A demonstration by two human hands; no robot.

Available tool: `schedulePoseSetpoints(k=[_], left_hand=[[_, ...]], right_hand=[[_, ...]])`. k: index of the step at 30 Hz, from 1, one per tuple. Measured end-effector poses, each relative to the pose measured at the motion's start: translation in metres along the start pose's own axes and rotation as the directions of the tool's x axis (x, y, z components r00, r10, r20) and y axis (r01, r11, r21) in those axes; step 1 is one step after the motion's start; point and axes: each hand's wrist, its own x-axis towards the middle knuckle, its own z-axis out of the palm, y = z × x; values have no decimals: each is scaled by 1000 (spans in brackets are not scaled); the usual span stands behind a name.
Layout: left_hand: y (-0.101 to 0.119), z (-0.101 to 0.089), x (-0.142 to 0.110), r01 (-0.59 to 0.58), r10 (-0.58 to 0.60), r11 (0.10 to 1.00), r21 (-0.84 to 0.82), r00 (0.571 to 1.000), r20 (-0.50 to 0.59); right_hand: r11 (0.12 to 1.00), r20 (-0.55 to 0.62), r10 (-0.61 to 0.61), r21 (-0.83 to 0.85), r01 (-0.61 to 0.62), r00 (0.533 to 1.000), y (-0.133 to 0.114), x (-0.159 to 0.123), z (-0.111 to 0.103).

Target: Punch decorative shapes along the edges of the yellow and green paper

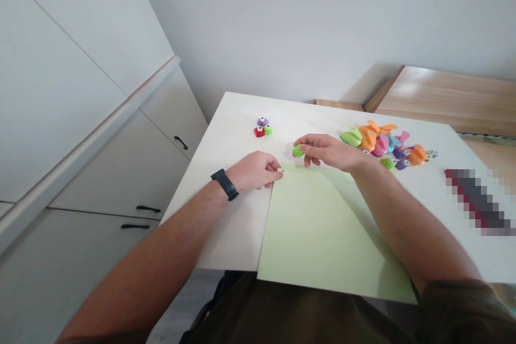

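A pale green sheet of paper [322, 231] lies on the white table [234, 140], its near edge hanging over the front. My left hand [258, 170], with a dark band on the wrist, pinches the sheet's far left corner. My right hand [328, 150] holds a small green paper punch [298, 151] at the sheet's far edge, fingers curled round it.
Three small punches, purple, red and green [262, 127], sit together at the far left of the table. A heap of several larger coloured punches [382, 145] lies to the right. White cabinets [133, 172] stand at the left; a wooden surface [443, 97] is behind.
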Motion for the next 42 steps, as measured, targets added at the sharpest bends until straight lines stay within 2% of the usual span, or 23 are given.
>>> schedulePoseSetpoints(k=[5,11,16,21,29,35,42], left_hand=[[-2,3,-1,-25,25,1000,-11,999,-44],[-3,5,-2,-21,20,999,-32,998,-52],[-2,5,-2,-13,12,999,-32,998,-55],[0,5,-3,-16,15,1000,-13,998,-60],[1,4,-4,-16,15,1000,-15,998,-58],[-3,7,-2,-30,29,999,-18,997,-71],[-12,16,4,-65,66,998,12,991,-119]], right_hand=[[995,-76,42,-89,-48,996,7,-13,-8],[990,-136,58,-122,-75,989,16,-20,-4],[951,-214,25,-296,-89,977,22,-23,-4],[911,-223,-26,-407,-69,974,16,-30,-6],[922,-278,14,-369,-120,960,20,-35,-11],[976,-284,-1,-207,-60,959,24,-38,-10],[965,-209,-96,-259,40,973,14,-41,4]])
